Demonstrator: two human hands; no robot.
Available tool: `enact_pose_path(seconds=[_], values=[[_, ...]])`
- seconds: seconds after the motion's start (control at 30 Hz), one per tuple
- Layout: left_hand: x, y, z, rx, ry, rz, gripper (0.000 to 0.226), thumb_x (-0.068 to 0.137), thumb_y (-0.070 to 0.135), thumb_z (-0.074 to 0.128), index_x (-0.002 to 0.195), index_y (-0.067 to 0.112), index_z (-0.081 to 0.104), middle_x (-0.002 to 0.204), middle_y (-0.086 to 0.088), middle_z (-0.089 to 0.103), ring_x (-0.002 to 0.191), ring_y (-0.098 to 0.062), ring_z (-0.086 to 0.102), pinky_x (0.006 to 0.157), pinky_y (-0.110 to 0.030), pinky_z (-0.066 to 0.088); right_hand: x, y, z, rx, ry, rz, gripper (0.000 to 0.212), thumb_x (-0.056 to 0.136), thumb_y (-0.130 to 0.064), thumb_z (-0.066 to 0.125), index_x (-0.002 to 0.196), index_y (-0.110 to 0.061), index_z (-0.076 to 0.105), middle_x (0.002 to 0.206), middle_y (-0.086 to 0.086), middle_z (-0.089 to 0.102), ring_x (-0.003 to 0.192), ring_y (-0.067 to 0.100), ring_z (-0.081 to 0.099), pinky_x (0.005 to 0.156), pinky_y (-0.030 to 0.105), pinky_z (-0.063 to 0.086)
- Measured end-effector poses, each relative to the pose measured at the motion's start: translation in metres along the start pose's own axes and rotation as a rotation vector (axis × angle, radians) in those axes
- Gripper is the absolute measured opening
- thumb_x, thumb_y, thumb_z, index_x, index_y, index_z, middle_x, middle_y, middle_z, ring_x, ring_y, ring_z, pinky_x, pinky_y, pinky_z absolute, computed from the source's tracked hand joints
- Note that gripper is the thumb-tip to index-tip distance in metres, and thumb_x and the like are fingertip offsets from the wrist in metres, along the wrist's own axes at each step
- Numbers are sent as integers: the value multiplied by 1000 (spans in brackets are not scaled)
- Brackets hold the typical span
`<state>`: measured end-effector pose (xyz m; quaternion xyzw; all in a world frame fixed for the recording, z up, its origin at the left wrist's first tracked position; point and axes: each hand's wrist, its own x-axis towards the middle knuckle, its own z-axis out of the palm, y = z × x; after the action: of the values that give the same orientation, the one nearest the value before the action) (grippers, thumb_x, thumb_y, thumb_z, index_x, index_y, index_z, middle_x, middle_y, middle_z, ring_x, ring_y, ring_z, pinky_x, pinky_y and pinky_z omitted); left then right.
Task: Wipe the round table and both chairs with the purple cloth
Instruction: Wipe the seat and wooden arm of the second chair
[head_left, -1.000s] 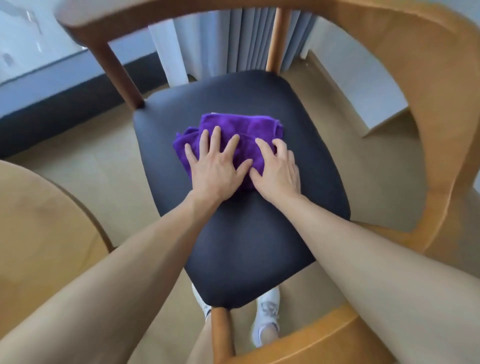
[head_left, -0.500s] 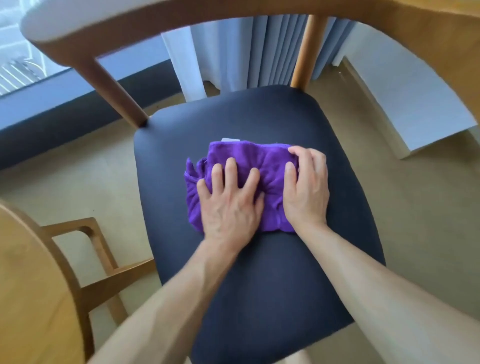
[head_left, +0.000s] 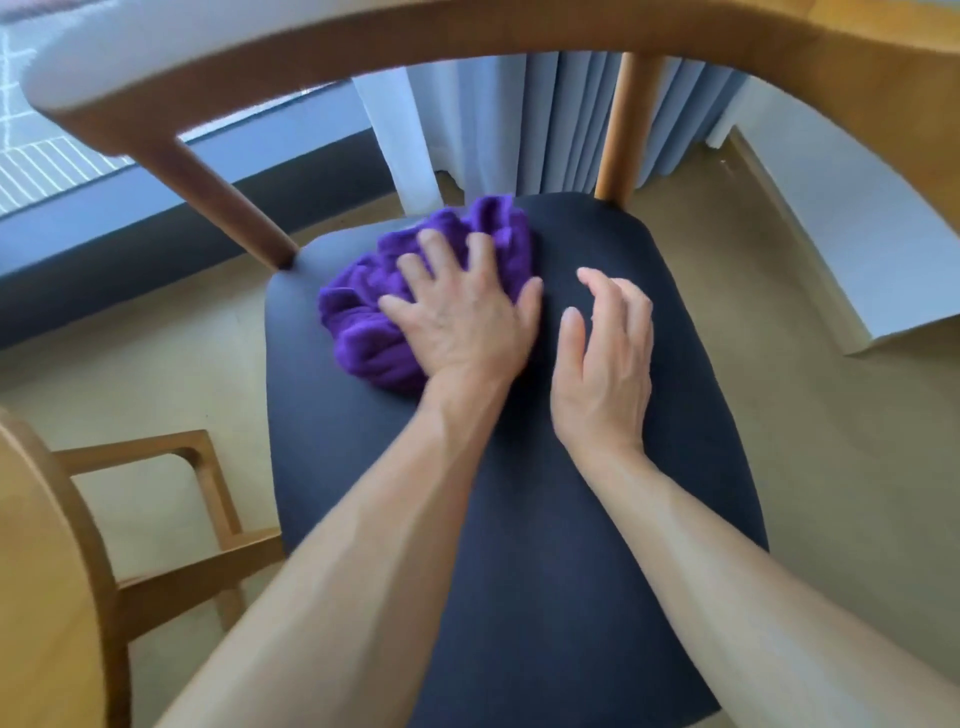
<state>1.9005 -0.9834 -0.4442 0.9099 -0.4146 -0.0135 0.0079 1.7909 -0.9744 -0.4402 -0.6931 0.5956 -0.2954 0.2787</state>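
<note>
Pressed flat by the left hand (head_left: 457, 322), with fingers spread and nearly straight, the purple cloth (head_left: 374, 306) is bunched at the upper left of the dark chair seat (head_left: 545, 519), left of frame centre. No part of it is gripped. Just beside it, the right hand (head_left: 602, 364) is held loosely curled over bare seat, with nothing in it. Soft, light, crumpling handling is to be expected; a broad palm press or a gathered fold is judged the best hold.
</note>
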Motion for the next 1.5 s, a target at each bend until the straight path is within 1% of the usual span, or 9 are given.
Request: enact_pose_path(seconds=[0.27, 0.43, 0.63, 0.83, 1.03, 1.13, 1.27, 1.4, 1.5], values=[[15, -60, -11, 72, -12, 583, 47, 77, 37, 55, 124, 31, 55, 129, -6, 52, 111, -33, 49, 80, -47, 40, 5, 4, -7, -342, -124, 24, 43, 96, -26, 52, 138, -23, 48, 141, 1, 44, 122, 26, 44, 93, 39, 40], [42, -151, -20, 16, -94, 6, 43, 83, 29, 55, 125, 27, 51, 132, -7, 45, 114, -37, 43, 88, -53, 41, 5, 5, -3, -511, -202, 47, 51, 86, -23, 65, 135, -25, 50, 145, 3, 39, 126, 29, 39, 92, 43, 42], [63, -54, -13, -49, -81, -255, 34, 90, 20, 47, 122, 14, 57, 131, -13, 47, 124, -36, 41, 91, -51, 41, 10, 4, -7, -430, -206, 72, 45, 92, -20, 59, 136, -27, 53, 144, -1, 41, 125, 25, 41, 93, 40, 42], [47, 45, -13, -78, -74, 245, 42, 85, 32, 51, 125, 21, 58, 133, -8, 49, 122, -35, 43, 88, -46, 40, 24, 10, -19, -155, -157, 161, 43, 100, -11, 41, 142, -21, 47, 141, -5, 51, 124, 19, 45, 93, 23, 32], [22, -24, -16, 27, -133, 789, 59, 76, 50, 54, 133, 39, 52, 138, 2, 47, 110, -31, 47, 72, -40, 43, 21, 3, -20, -267, -166, 142, 39, 90, -2, 45, 126, -13, 54, 132, 4, 55, 117, 26, 47, 90, 33, 36], [19, -98, -22, 91, -87, 650, 59, 74, 51, 51, 132, 40, 52, 138, 1, 50, 111, -32, 48, 76, -43, 43, 7, -5, -14, -421, -255, 103, 55, 85, -6, 54, 138, -17, 47, 150, 0, 38, 133, 26, 37, 103, 39, 36], [11, -170, -25, 34, -130, 191, 58, 79, 45, 54, 136, 41, 46, 137, -2, 46, 120, -34, 41, 84, -51, 43, -2, -12, -7, -496, -302, 117, 62, 86, -13, 61, 144, -21, 40, 159, 4, 26, 143, 27, 25, 110, 45, 31], [-2, -133, -30, -84, -182, -159, 49, 80, 28, 55, 129, 32, 53, 132, -11, 47, 122, -38, 40, 89, -53, 43, 0, -12, -9, -436, -305, 143, 51, 96, -16, 51, 145, -23, 42, 161, 2, 25, 145, 25, 22, 112, 44, 29], [-44, -63, -34, -120, -195, -76, 45, 79, 25, 56, 124, 25, 56, 135, -11, 45, 119, -37, 43, 83, -46, 45, 12, -10, -16, -294, -321, 192, 44, 102, -22, 40, 147, -23, 44, 159, 0, 31, 144, 24, 26, 114, 36, 24]])
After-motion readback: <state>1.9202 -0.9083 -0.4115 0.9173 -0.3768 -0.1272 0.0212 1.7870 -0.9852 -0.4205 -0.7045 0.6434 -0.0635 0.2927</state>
